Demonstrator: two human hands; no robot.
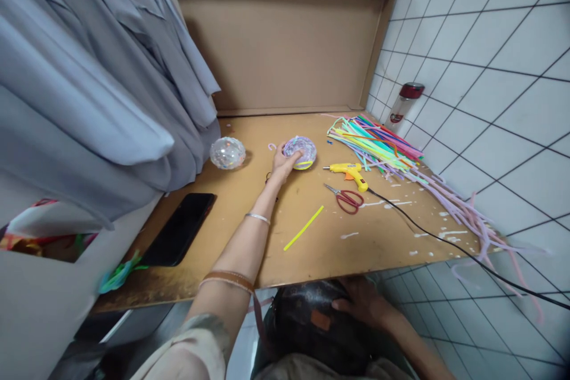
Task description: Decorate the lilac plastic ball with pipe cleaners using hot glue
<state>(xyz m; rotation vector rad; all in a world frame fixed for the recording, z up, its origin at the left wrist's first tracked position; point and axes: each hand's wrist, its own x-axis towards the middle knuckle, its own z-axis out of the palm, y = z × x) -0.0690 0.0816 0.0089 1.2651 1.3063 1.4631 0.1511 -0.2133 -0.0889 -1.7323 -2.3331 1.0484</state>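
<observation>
My left hand [284, 161] is closed on a round ball [307, 145] wound in pale purple fuzzy strips, with a yellow strip along its lower side. The thumb presses on the near face; the other fingers are mostly hidden behind it. Down below the table edge, my right hand [358, 298] lies on a dark bag [307, 309] in my lap, thumb apart, fingers partly in shadow. To the left of the held ball stands a clear ball [228, 153] with small coloured specks. A yellow pipe cleaner [304, 228] lies on the wooden table nearer to me.
Right of centre are a yellow glue gun [351, 173] with a black cord [427, 231] and red-handled scissors [348, 200]. Behind lies a pile of coloured pipe cleaners [378, 142] by a red-capped bottle [403, 107]. A black phone [180, 230] lies left; cardboard [289, 47] stands behind.
</observation>
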